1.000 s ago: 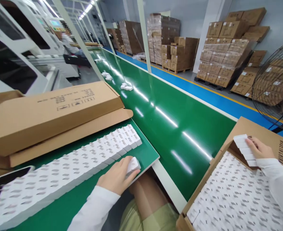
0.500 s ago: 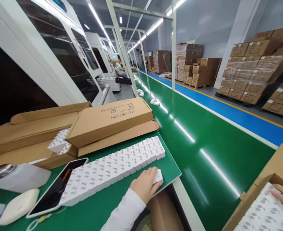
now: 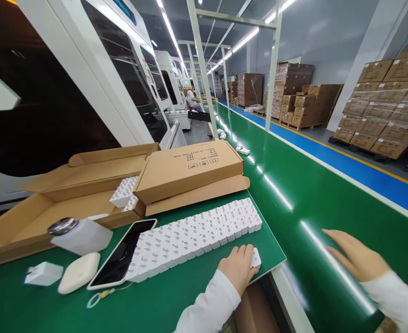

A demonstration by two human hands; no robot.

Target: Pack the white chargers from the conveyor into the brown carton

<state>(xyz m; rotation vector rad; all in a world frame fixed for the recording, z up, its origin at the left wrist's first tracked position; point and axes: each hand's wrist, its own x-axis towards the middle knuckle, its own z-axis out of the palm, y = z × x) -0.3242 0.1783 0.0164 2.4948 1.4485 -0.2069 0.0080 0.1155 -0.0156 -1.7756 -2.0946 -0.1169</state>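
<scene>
My left hand (image 3: 236, 268) rests near the front right corner of the green table (image 3: 155, 296), its fingers round a small white block (image 3: 255, 258). Over the green floor at the right, my right hand (image 3: 359, 256) hangs with thumb and fingers apart and nothing between them. Beyond my left hand, a long slab of white blocks (image 3: 197, 236) in close rows lies across the table. Its left end touches a phone (image 3: 124, 254) with a white rim.
Behind the blocks lies a closed carton (image 3: 190, 169), beside an open carton (image 3: 68, 203) holding more blocks. At the left are a bottle (image 3: 86, 236), a cream case (image 3: 79, 273) and a white adapter (image 3: 44, 274). Stacked cartons (image 3: 384, 101) stand far right. A person (image 3: 192, 99) sits in the distance.
My right hand has left the box of white blocks at the lower right and is now over the floor. The view has turned right to left, shifting the table rightward. My left hand still holds its block.
</scene>
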